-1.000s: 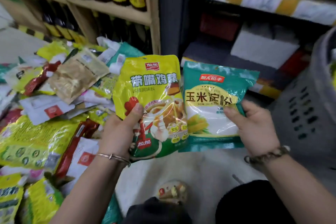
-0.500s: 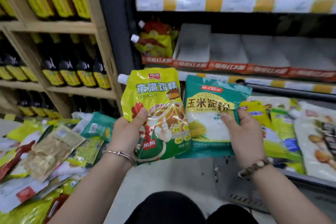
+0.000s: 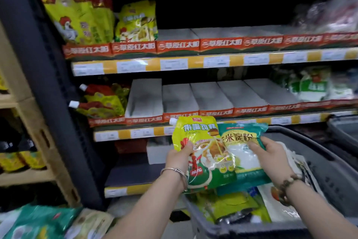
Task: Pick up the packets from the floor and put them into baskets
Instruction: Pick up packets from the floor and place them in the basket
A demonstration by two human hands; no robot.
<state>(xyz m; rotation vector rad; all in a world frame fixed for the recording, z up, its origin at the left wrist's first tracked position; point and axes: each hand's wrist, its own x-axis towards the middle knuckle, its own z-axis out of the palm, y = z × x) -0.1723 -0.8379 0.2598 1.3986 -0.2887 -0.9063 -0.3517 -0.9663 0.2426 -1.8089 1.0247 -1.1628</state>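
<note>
1. Gripping the yellow spouted packet (image 3: pixel 203 141), the left hand (image 3: pixel 178 159) is seen with its thumb pressed on the front and its fingers curled behind. The teal packet (image 3: pixel 242 157), overlapped at the yellow one's 3 o'clock edge, is pinched the same way by the right hand (image 3: pixel 275 159).
2. Both packets have been carried away from the floor pile (image 3: pixel 42 221), now at 8 o'clock, and are held above the grey basket (image 3: pixel 333 180), in which other packets already lie.
3. Shelves (image 3: pixel 174 64) are seen at 12 o'clock.
4. Release into the basket is judged the step due next, and the pile is left for further trips.
</note>
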